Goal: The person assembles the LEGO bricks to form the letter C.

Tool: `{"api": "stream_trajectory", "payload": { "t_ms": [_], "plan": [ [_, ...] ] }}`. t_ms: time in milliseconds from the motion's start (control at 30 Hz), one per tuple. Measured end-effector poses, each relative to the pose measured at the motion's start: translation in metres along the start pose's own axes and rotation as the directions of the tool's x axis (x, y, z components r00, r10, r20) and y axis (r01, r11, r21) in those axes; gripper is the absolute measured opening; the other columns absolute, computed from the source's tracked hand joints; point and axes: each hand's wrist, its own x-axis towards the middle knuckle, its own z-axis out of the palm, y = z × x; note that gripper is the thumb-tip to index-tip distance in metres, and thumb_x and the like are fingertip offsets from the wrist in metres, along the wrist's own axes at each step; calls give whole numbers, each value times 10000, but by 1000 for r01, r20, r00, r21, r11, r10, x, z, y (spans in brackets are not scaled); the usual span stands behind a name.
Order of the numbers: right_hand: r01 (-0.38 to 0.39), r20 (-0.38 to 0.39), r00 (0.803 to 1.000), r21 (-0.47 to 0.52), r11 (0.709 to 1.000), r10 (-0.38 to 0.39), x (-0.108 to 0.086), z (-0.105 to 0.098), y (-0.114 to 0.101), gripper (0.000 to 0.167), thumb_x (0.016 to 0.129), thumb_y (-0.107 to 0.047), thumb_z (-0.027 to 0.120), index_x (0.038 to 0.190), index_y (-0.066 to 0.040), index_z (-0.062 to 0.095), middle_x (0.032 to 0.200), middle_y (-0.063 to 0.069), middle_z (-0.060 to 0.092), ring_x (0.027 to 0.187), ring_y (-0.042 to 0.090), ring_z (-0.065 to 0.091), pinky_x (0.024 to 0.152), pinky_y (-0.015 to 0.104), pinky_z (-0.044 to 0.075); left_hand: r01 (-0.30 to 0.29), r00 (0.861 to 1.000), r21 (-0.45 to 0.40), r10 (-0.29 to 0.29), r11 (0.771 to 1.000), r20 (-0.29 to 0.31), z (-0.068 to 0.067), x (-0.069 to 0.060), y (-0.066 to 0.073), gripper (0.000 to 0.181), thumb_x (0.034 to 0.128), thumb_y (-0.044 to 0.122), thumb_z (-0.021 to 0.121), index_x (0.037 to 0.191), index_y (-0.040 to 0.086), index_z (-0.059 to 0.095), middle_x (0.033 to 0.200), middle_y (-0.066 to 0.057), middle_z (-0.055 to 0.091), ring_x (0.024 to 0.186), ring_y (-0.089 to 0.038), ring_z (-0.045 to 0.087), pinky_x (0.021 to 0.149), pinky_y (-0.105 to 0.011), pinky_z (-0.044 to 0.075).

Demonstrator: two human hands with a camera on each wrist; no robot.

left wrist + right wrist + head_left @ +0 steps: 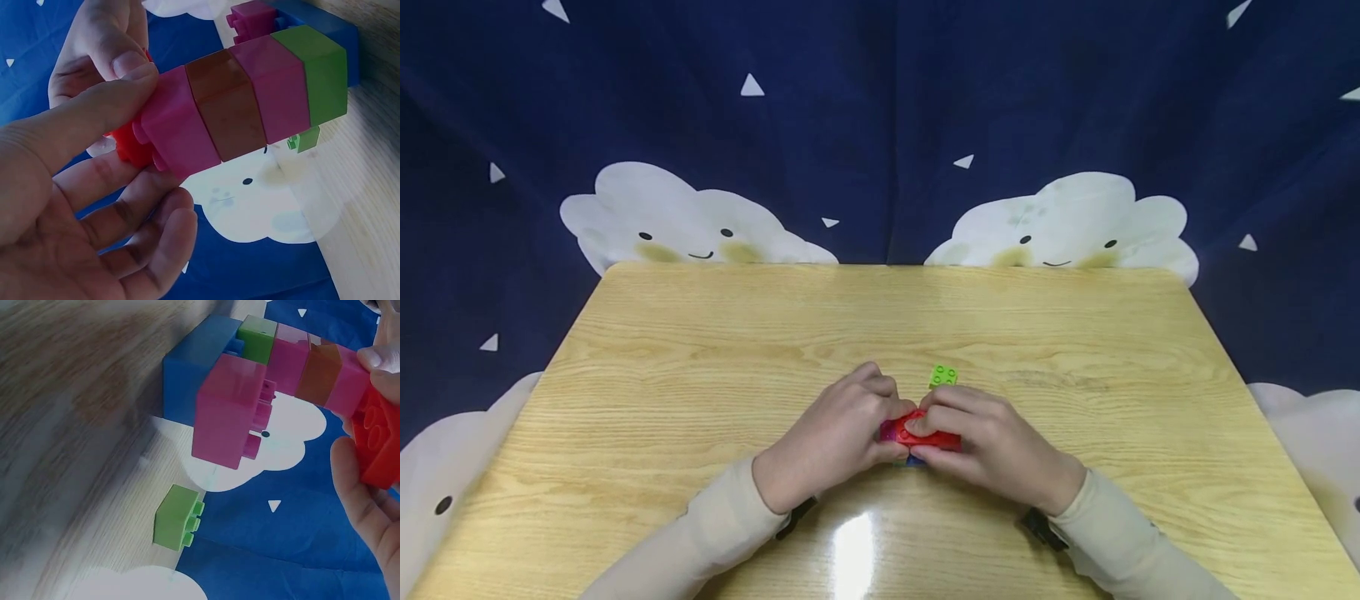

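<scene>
A stack of toy building bricks rises from a long blue brick [197, 369] on the table: green [328, 84], pink [275, 87], brown [228, 106], then pink [181, 125] on top. My left hand [846, 423] pinches that top pink brick between thumb and fingers. Above it, my right hand [1000, 437] grips a red brick [382, 434] from the side. The red brick sits against the top pink brick's studs; whether it is fully pressed down is hidden by the fingers. Another pink brick [228, 412] stands on the blue brick, beside the stack.
A loose light-green brick [943, 376] lies on the wooden table [737, 333], just beyond the hands. Behind the table hangs a dark blue cloth [850, 125] with white clouds and triangles. Each wrist wears a dark strap.
</scene>
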Motion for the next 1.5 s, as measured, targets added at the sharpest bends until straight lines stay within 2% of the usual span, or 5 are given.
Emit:
{"api": "stream_trajectory", "payload": {
  "t_ms": [733,1000,1267,1500],
  "plan": [
    [33,1,999,-33,999,-33,1,0,2,94,1006,-171,822,1044,-128,748,1080,-17,714,958,116,677,863,220,575,16,999,1,-16,1000,-32,3,-2,-1,306,812,222,992,1043,96,837,837,37,643,834,-158,494,714,-271,455],
    [7,12,1000,-26,1000,-7,1,-3,1,100,1020,-194,810,1079,-136,754,1109,-29,719,988,110,680,890,230,574,18,999,12,-18,1000,-28,2,0,0,317,803,229,995,1046,99,838,858,31,671,847,-160,511,735,-282,476],
    [8,31,999,-56,998,-6,-5,-11,2,236,1075,-343,731,1235,-178,785,1213,-38,749,1078,123,703,964,277,560,17,1000,20,-17,1000,-15,2,0,2,336,802,215,1001,1068,89,839,862,22,667,850,-168,509,734,-285,464],
    [-18,-33,999,11,1000,18,-13,-21,8,344,1120,-385,640,1254,-101,780,1211,-13,777,1085,172,745,997,262,547,36,999,27,-36,999,0,2,0,3,341,789,214,1009,1049,80,834,869,11,668,848,-183,502,759,-324,483]
  ]
}}
